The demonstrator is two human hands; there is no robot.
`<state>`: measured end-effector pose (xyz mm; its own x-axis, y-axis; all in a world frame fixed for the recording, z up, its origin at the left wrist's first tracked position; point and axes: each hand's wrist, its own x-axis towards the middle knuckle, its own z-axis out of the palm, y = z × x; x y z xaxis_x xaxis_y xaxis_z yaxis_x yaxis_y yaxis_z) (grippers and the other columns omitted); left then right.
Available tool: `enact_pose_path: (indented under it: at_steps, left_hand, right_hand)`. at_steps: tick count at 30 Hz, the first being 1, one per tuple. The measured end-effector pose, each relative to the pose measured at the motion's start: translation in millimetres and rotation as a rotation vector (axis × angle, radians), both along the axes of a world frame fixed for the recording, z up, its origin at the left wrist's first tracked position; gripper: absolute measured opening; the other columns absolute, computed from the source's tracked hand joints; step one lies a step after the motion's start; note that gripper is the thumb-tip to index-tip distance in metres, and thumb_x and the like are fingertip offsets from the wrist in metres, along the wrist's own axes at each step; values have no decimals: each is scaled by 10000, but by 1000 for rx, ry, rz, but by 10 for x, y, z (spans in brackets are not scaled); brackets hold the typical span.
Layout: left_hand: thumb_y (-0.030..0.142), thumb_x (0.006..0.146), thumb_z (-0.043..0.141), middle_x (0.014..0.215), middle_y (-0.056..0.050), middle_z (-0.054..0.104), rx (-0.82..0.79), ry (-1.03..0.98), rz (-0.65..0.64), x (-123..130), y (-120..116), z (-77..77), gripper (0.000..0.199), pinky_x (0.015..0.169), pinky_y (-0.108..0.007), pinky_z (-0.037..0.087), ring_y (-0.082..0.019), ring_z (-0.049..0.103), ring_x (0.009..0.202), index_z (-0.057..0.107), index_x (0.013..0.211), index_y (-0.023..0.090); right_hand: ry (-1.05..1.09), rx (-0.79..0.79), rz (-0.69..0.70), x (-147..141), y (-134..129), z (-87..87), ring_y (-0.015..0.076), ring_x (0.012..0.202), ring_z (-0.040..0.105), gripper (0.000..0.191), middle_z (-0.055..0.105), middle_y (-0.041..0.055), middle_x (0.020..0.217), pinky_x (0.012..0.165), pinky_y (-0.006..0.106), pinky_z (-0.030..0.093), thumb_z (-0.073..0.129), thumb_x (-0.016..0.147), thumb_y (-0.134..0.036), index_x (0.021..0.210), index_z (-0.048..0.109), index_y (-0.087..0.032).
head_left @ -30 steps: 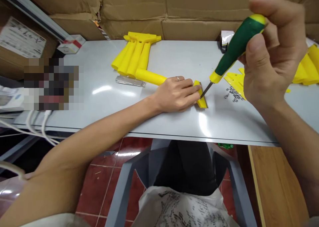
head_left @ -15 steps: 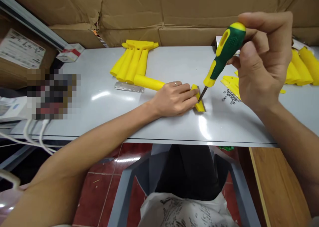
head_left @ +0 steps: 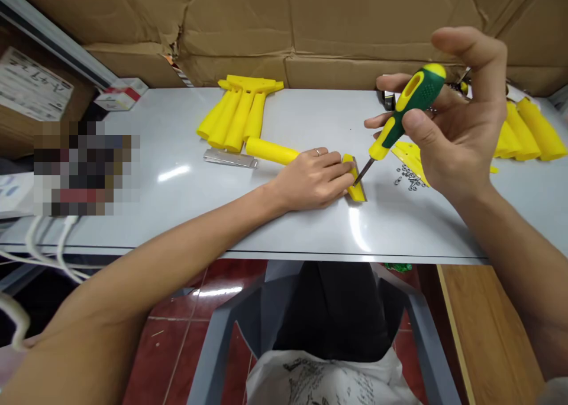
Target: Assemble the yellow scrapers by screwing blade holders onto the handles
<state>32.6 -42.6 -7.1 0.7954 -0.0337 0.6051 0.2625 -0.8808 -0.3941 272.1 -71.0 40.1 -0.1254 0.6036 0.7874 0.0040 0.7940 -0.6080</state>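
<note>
My left hand (head_left: 313, 179) is wrapped over a yellow scraper (head_left: 273, 150) lying on the table, its handle to the left and its head to the right of my fingers. A green and yellow screwdriver (head_left: 406, 112) leans to the right, its tip on the scraper's head. My right hand (head_left: 461, 115) holds the screwdriver between thumb and fingers, with the index finger raised off the handle's end. Beside it lie small metal screws and nuts (head_left: 410, 178) and flat yellow pieces (head_left: 409, 156).
Several yellow scrapers (head_left: 242, 112) lie at the back, by a metal blade stack (head_left: 231, 158). More yellow handles (head_left: 539, 129) are at the right. Cardboard (head_left: 239, 26) stands behind the table (head_left: 186, 215); white cables (head_left: 57, 254) hang at the left.
My right hand has loosened its fingers around the screwdriver and shifted lower on it, lifting the index finger off its end. The screwdriver leans further right. My left hand stays on the scraper.
</note>
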Motion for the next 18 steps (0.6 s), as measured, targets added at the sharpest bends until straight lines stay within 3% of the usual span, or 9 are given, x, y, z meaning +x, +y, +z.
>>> enact_pose_path:
  at_steps: [4,10,14,18]
  left_hand:
    - [273,1118,544,1084,-67,818,-129,42,14,-1,29,-13,242,764,-336,561,-178,696,870,688,944,187]
    - [145,1110,501,1257,-132,770,-339,127,25,-49,29,51,245,924,-365,601,-209,701,1046,737,1179,142]
    - [140,1107,496,1352,-146,721,-420,185,54,-90,12,84,316,958,-377,604,-233,683,1170,731,1315,180]
    - [168,1105,528,1341,-138,724,-435,194,67,-104,11,103,316,926,-363,609,-236,687,1181,732,1345,196]
  right_hand:
    - [11,-26,-90,-23,-42,19,330,1309,716,532,522,-20,1497,854,508,762,910,854,-464,1322,658,-450]
    - [-43,-80,-129,1,-9,-3,324,1315,710,477,715,33,1190,891,542,753,895,869,-512,1261,648,-396]
    - [-88,-121,-179,3,-30,-13,326,1327,712,531,727,33,1285,888,533,755,902,852,-544,1284,624,-409]
    - [-75,-54,-212,-25,-64,-13,327,1267,751,529,719,18,1276,808,505,758,905,866,-464,1299,607,-414]
